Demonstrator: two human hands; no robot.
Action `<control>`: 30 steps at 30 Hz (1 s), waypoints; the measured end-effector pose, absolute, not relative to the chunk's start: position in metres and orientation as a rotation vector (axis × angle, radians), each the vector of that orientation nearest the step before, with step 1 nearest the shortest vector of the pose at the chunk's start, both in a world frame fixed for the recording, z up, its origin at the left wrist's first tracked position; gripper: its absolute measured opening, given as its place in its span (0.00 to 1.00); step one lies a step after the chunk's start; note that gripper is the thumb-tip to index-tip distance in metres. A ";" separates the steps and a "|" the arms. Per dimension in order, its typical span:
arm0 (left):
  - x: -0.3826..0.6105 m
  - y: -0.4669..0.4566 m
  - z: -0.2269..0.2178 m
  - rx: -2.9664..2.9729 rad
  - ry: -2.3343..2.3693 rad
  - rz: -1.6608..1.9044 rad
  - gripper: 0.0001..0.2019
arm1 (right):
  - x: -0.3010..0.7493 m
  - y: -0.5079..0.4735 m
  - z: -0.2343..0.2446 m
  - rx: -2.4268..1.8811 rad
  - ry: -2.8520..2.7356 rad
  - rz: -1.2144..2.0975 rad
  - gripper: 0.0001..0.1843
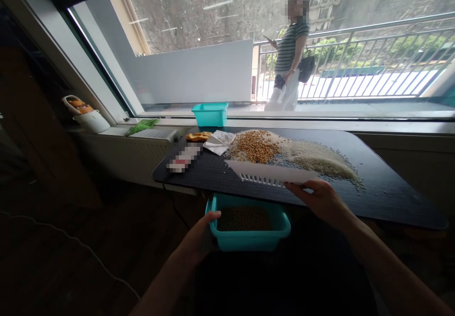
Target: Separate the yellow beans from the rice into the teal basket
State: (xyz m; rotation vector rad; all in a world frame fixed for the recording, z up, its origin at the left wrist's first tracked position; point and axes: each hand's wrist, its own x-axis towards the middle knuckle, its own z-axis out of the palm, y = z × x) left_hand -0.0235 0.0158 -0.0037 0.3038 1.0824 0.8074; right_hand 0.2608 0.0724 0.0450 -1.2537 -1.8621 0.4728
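Tbl [398, 197] had room R of 2 heaps [258, 147], L hand [203, 226] clamped 1 teal bin [249, 241] below near edge, & R hand [325, 197] pinched 1 slotted panel [270, 170].

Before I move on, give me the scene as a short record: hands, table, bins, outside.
Left hand: grips near teal bin at its left rim
Right hand: holds white slotted piece by its right end
Table: dark top with golden kernels, pale grains mostly right of them, white paper to their left
Near bin contents: brownish grains, dimly lit
Far teal bin: beside windowsill; inside not visible
Outside: person in striped top, by railing
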 end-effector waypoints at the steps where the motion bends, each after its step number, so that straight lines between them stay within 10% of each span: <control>1: -0.024 0.016 -0.004 0.308 1.073 0.802 0.21 | 0.261 0.078 0.044 -1.272 -1.826 0.424 0.15; 30: -0.035 0.018 -0.009 0.326 1.091 0.820 0.21 | 0.232 0.101 0.048 -1.185 -1.988 0.367 0.13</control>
